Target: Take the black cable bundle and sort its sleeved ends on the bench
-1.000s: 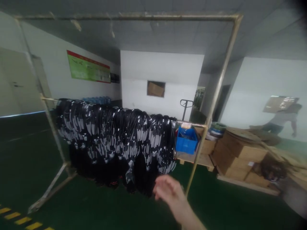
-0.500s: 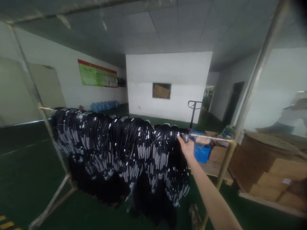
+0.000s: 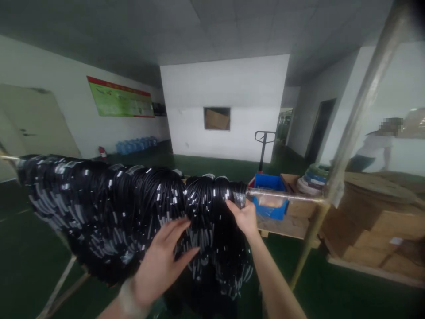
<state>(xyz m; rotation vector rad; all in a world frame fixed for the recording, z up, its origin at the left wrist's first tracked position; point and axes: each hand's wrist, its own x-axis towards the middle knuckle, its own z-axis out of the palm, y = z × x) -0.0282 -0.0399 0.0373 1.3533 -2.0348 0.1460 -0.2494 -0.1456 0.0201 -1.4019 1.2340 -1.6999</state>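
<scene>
Thick bundles of black cables [image 3: 133, 186], with grey and white sleeve ends, hang over the horizontal bar of a metal rack. My right hand [image 3: 245, 217] is at the rightmost cable bundle [image 3: 224, 212], just under the bar. Its thumb lies across the front of the cables, and the other fingers are partly hidden behind them. My left hand [image 3: 162, 257] is raised before the middle bundles, thumb and fingers apart, with nothing in it. A pale band circles the left wrist.
The rack's bar [image 3: 285, 195] runs right to an upright post [image 3: 345, 146]. Behind it are a blue bin [image 3: 270, 212], a pallet jack handle [image 3: 264, 141] and cartons [image 3: 375, 239] under a round wooden board. A person [image 3: 375, 146] bends at far right.
My left hand has come into view from below, in front of the cables. My right hand stays at the rightmost bundle. The view has shifted closer, and the rack appears further left.
</scene>
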